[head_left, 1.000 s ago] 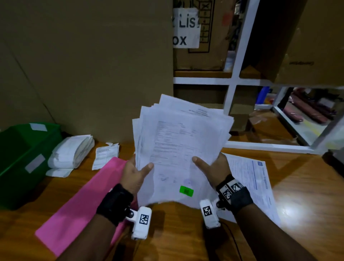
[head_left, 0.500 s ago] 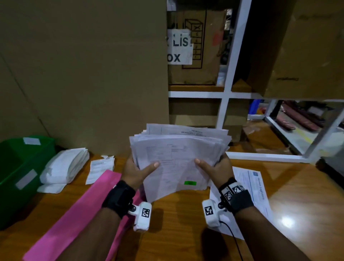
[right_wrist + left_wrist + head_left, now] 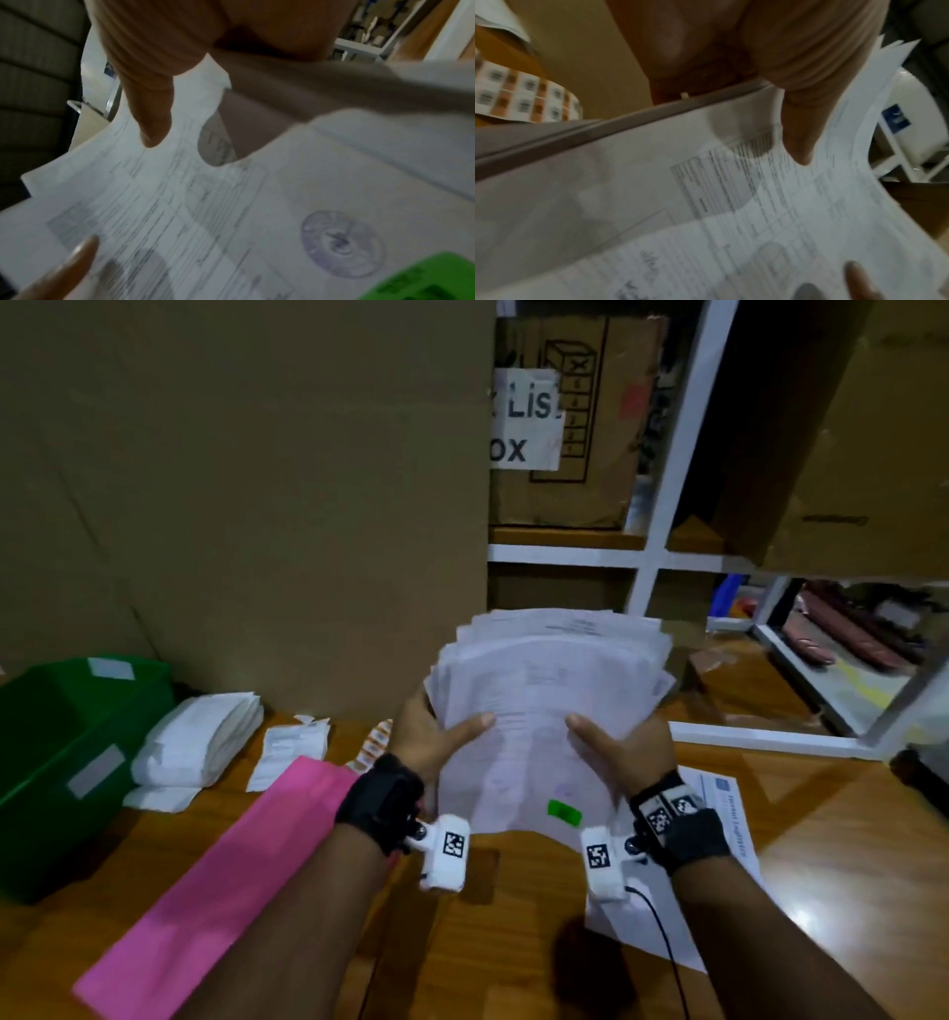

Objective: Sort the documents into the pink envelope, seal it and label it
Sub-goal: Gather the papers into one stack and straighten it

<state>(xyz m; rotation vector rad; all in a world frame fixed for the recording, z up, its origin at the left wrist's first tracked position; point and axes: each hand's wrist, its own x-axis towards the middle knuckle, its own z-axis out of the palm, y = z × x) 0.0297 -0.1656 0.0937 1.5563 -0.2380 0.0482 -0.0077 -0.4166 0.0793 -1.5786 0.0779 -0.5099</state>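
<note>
Two hands held one stack of papers [image 3: 552, 706] above the table [image 3: 832, 855], left hand [image 3: 429, 737] and right hand [image 3: 624, 747] each gripping a side, thumbs on top, fingers curled under. The stack's long axis ran away from the person, far end fanned and tipped up, a green sticker [image 3: 564, 812] at the near end. The wrist views showed printed forms and a round stamp [image 3: 343, 243], blurred.

The pink envelope [image 3: 221, 875] lay flat on the table left of the stack, long axis diagonal from near-left to far-right, partly under the left forearm.

The table was wood. A big cardboard box [image 3: 246, 495] stood behind it, white shelving [image 3: 662, 526] to the right.

Around: a green bin [image 3: 56, 752] far left, folded white bags [image 3: 200, 742] beside it, a slip [image 3: 287, 752], a label strip [image 3: 372, 747], and a printed sheet [image 3: 719, 824] under the right wrist.
</note>
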